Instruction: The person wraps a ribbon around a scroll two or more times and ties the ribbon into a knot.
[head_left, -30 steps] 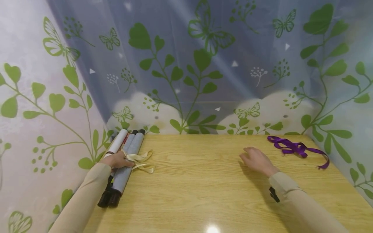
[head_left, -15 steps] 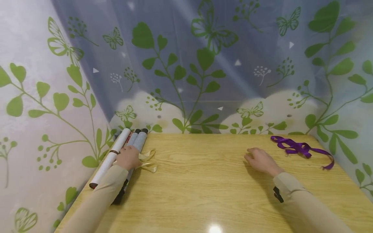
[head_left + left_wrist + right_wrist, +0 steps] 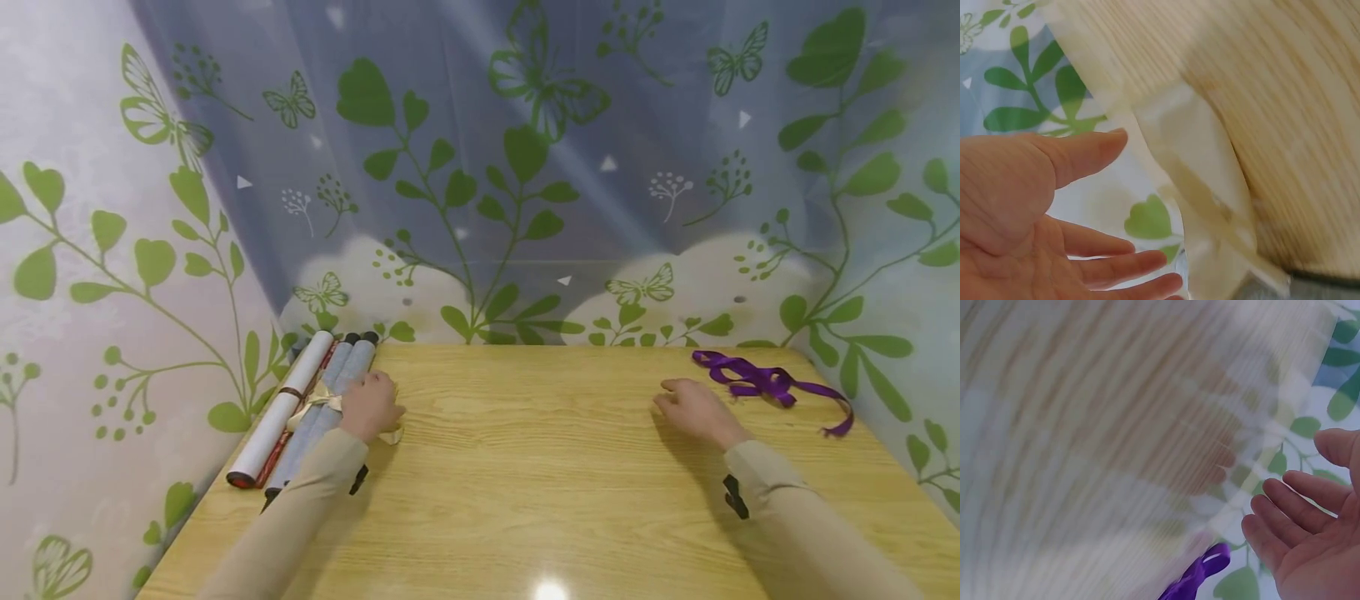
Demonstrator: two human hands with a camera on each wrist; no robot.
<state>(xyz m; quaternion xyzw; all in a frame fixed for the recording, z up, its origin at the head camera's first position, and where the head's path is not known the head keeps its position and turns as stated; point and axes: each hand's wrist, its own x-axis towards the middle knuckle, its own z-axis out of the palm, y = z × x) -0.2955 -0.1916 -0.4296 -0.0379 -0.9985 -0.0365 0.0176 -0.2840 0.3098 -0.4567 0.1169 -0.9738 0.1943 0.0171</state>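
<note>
Two grey-blue rolled scrolls (image 3: 307, 429) with dark end knobs lie side by side at the table's left, tied with a cream ribbon (image 3: 326, 400). My left hand (image 3: 371, 406) hovers at their right side, over the ribbon's loose ends. In the left wrist view its thumb and fingers are spread apart, with nothing between them, beside a wide cream ribbon loop (image 3: 1200, 162). My right hand (image 3: 699, 411) is over the table's right half, holding nothing; its fingers (image 3: 1285, 519) are relaxed in the right wrist view. Purple ribbon (image 3: 765, 383) lies loose beyond it.
Left of the grey pair lies a white scroll (image 3: 258, 442) with a brown tie, and a narrow red strip (image 3: 273, 458) shows between them. Wood-grain table (image 3: 510, 467) spans between the hands. A leaf-and-butterfly printed curtain (image 3: 480, 183) stands along the back and sides.
My left hand has let go of the grey scrolls and moved right, after setting them down beside the white one. The right hand has shifted slightly right.
</note>
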